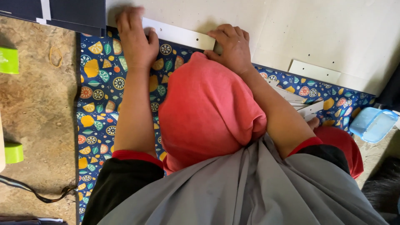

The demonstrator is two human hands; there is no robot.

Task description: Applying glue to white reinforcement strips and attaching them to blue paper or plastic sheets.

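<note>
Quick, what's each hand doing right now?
Left hand: open, pressed flat on the white strip, gripping nothing.
Right hand: fingers curled, pressing the strip's other end, not clearly gripping it.

A blue lidded tub (373, 123) sits right, a rubber band (56, 56) lies left on stone floor (37, 104).

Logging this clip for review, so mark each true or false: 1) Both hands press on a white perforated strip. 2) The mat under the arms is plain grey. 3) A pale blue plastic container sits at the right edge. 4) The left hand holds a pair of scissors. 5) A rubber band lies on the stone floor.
1) True: the left hand and right hand rest on the white perforated strip.
2) False: the mat is dark blue with a citrus-fruit print.
3) True: the pale blue plastic container sits there.
4) False: it lies flat, holding nothing.
5) True: the rubber band lies at upper left.
</note>
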